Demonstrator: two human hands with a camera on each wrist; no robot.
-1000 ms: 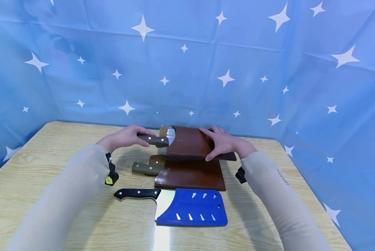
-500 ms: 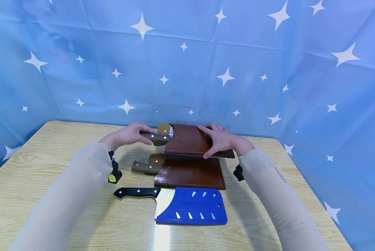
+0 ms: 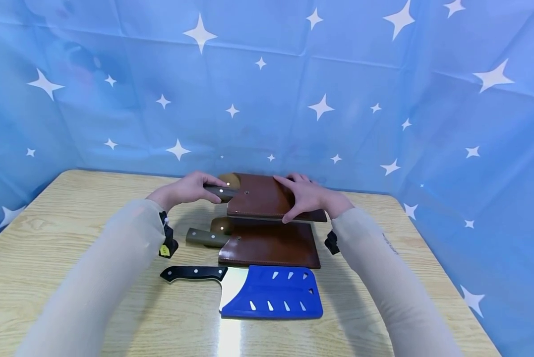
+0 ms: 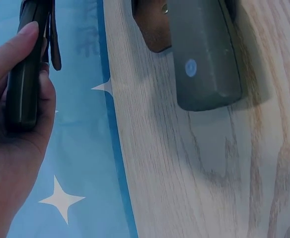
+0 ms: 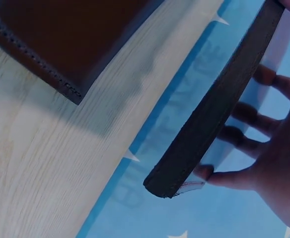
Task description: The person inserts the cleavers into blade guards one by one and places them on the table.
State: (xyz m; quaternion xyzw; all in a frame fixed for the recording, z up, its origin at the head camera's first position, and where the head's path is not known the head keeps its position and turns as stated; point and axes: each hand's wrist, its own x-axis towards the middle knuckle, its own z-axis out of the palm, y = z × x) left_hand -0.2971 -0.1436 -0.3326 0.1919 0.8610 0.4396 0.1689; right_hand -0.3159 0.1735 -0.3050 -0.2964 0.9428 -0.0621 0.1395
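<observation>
At the back of the table, my left hand grips the dark handle of a cleaver, thumb on one side and fingers on the other. Its blade is hidden inside a brown leather sheath, which has a tan flap at the handle end. My right hand holds that sheath towards its right end, thumb on the near edge and fingers at the far edge. The right wrist view shows the sheath's dark edge raised above the table, fingertips against its side.
A second cleaver with an olive handle lies in another brown sheath just in front. Nearer still lies a black-handled cleaver in a blue slotted guard. A blue star-patterned cloth hangs behind the wooden table.
The cleaver has slid deeper into the held sheath; the strip of bright blade seen before is now covered. My left hand has moved right and my right hand left with the sheath.
</observation>
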